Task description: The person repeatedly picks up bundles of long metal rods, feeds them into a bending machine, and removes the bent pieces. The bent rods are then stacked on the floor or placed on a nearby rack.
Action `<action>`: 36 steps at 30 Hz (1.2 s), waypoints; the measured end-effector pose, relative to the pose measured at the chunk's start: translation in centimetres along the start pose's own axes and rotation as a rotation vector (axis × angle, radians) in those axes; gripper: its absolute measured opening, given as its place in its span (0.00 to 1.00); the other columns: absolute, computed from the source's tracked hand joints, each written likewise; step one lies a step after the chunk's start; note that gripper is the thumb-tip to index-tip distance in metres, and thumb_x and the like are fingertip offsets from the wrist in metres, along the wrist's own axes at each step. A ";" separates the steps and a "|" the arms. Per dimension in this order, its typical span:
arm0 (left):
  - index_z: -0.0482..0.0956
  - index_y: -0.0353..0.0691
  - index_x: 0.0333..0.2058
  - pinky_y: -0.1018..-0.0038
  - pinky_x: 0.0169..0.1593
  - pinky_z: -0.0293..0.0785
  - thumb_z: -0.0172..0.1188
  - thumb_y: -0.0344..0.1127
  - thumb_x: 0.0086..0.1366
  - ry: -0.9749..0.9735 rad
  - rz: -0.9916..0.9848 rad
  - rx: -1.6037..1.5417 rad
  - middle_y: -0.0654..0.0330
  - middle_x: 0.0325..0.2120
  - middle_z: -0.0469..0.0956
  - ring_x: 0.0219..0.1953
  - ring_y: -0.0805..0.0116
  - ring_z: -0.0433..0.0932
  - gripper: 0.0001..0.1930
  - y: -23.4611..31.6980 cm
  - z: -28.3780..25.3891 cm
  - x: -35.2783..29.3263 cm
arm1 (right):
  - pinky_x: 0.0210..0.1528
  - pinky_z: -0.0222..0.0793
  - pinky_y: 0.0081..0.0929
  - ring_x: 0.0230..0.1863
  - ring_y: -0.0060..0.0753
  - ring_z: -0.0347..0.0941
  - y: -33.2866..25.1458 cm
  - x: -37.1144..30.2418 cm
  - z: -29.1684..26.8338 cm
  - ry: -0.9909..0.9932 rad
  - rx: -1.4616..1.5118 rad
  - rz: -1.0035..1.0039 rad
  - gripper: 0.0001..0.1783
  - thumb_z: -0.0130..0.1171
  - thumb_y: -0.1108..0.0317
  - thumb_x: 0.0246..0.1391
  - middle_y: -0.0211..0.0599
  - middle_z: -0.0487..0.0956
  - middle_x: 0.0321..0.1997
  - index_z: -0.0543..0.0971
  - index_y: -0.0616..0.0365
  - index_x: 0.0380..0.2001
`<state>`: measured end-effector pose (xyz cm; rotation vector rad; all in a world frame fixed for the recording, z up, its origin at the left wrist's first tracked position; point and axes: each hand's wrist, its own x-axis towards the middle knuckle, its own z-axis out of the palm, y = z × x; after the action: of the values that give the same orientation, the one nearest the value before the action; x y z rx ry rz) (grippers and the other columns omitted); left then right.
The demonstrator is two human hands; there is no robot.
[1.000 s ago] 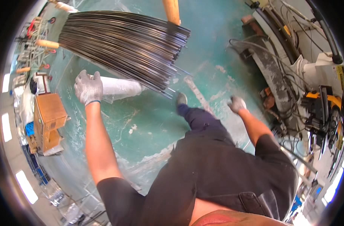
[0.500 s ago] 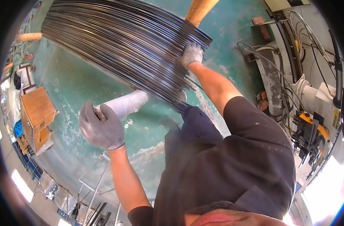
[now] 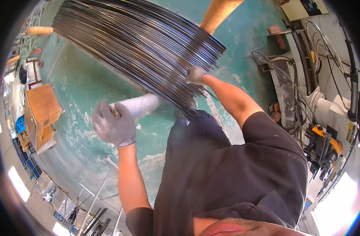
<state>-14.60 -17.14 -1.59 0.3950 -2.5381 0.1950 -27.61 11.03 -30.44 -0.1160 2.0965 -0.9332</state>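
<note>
A wide layer of long, dark metal rods (image 3: 128, 43) slants from the far left toward my body, its near ends uneven. My right hand (image 3: 195, 75), in a light grey knitted glove, is closed on the rods close to their right ends. Its fingertips are hidden, so how many it grips is unclear. On the left, my left hand (image 3: 115, 125), in a darker grey glove, is raised with thumb and fingers apart and slightly bent. Behind it, a white-wrapped roll (image 3: 142, 105) juts from under the rods; its brown end shows between thumb and fingers.
A yellowish round beam (image 3: 217, 17) sticks out beyond the rods, and another beam end (image 3: 38, 30) shows far left. A wooden cabinet (image 3: 42, 108) stands left. Machinery with hanging cables (image 3: 292, 74) lines the right. A thin metal frame (image 3: 95, 194) is at lower left.
My right hand has slid nearer along the rod ends and changed from lying over them to a fist. Some rods now lie askew across the others. The left hand stays by the roll's end.
</note>
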 end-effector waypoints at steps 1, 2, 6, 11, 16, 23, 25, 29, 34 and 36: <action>0.82 0.43 0.45 0.52 0.49 0.80 0.66 0.32 0.56 0.018 0.018 -0.029 0.54 0.46 0.83 0.45 0.47 0.82 0.16 -0.1 -0.1 0.1 | 0.32 0.82 0.38 0.31 0.44 0.86 0.2 -0.2 0.5 -0.084 0.265 0.069 0.13 0.67 0.68 0.52 0.50 0.85 0.32 0.80 0.66 0.37; 0.82 0.43 0.45 0.53 0.49 0.80 0.66 0.32 0.56 0.026 0.027 -0.036 0.54 0.46 0.82 0.46 0.47 0.82 0.16 -0.2 0.1 0.1 | 0.27 0.81 0.35 0.29 0.40 0.85 -0.1 -0.3 0.5 -0.161 0.529 0.135 0.12 0.68 0.68 0.53 0.48 0.85 0.31 0.79 0.66 0.36; 0.81 0.42 0.45 0.51 0.54 0.78 0.66 0.32 0.56 0.034 0.067 -0.089 0.55 0.46 0.82 0.49 0.47 0.81 0.16 -0.5 -0.6 -0.1 | 0.18 0.72 0.27 0.18 0.26 0.72 -4.4 -4.7 -0.6 -0.127 0.590 0.060 0.13 0.64 0.61 0.62 0.32 0.76 0.20 0.79 0.61 0.33; 0.81 0.43 0.47 0.49 0.61 0.74 0.66 0.29 0.56 0.098 0.391 -0.475 0.57 0.46 0.81 0.53 0.47 0.80 0.17 4.1 -3.4 -2.3 | 0.27 0.72 0.41 0.21 0.35 0.76 -6.5 -13.0 -1.2 0.049 0.009 0.204 0.30 0.54 0.40 0.67 0.37 0.77 0.19 0.80 0.62 0.36; 0.82 0.36 0.42 0.53 0.58 0.76 0.66 0.35 0.61 -0.538 0.099 -1.090 0.48 0.45 0.83 0.50 0.46 0.80 0.13 9.3 1.7 -12.6 | 0.49 0.73 0.48 0.44 0.55 0.82 1.6 -30.1 2.4 0.118 -0.024 0.218 0.27 0.55 0.46 0.68 0.57 0.84 0.40 0.83 0.62 0.48; 0.78 0.38 0.46 0.57 0.48 0.82 0.56 0.49 0.78 -1.353 -1.319 -1.972 0.55 0.40 0.81 0.42 0.57 0.81 0.17 7.9 18.3 -14.5 | 0.49 0.76 0.50 0.44 0.59 0.83 10.8 -59.9 9.9 0.167 -0.209 0.732 0.18 0.69 0.54 0.59 0.56 0.85 0.37 0.84 0.59 0.40; 0.77 0.36 0.46 0.55 0.51 0.83 0.52 0.45 0.81 -1.312 -1.380 -2.124 0.51 0.44 0.80 0.46 0.53 0.81 0.16 10.5 16.5 -12.3 | 0.49 0.77 0.51 0.44 0.59 0.83 10.3 -63.3 13.5 0.295 -0.223 0.778 0.16 0.70 0.56 0.55 0.55 0.85 0.36 0.84 0.57 0.38; 0.77 0.35 0.41 0.60 0.48 0.84 0.54 0.35 0.79 -1.290 -1.484 -2.165 0.57 0.33 0.81 0.35 0.59 0.80 0.10 15.5 13.4 -13.1 | 0.38 0.75 0.51 0.34 0.58 0.81 10.2 -60.0 17.1 0.916 -0.400 0.665 0.08 0.68 0.62 0.53 0.46 0.82 0.28 0.80 0.51 0.31; 0.77 0.32 0.38 0.54 0.52 0.79 0.57 0.31 0.76 -1.563 -1.354 -2.079 0.52 0.34 0.76 0.39 0.58 0.76 0.08 20.8 2.8 -14.3 | 0.37 0.73 0.56 0.33 0.59 0.79 22.3 -65.9 16.5 1.088 -0.419 0.599 0.01 0.60 0.70 0.55 0.49 0.80 0.26 0.78 0.53 0.32; 0.77 0.32 0.37 0.54 0.53 0.77 0.57 0.31 0.76 -1.561 -1.297 -2.112 0.52 0.34 0.76 0.38 0.57 0.75 0.08 23.7 -0.8 -12.7 | 0.44 0.75 0.53 0.39 0.61 0.80 28.9 -70.2 16.0 1.116 -0.353 0.724 0.07 0.57 0.73 0.56 0.52 0.83 0.33 0.81 0.56 0.38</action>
<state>-11.63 8.51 -9.17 -0.7064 0.6144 2.2752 36.74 49.29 -10.06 1.1493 2.9129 -0.1181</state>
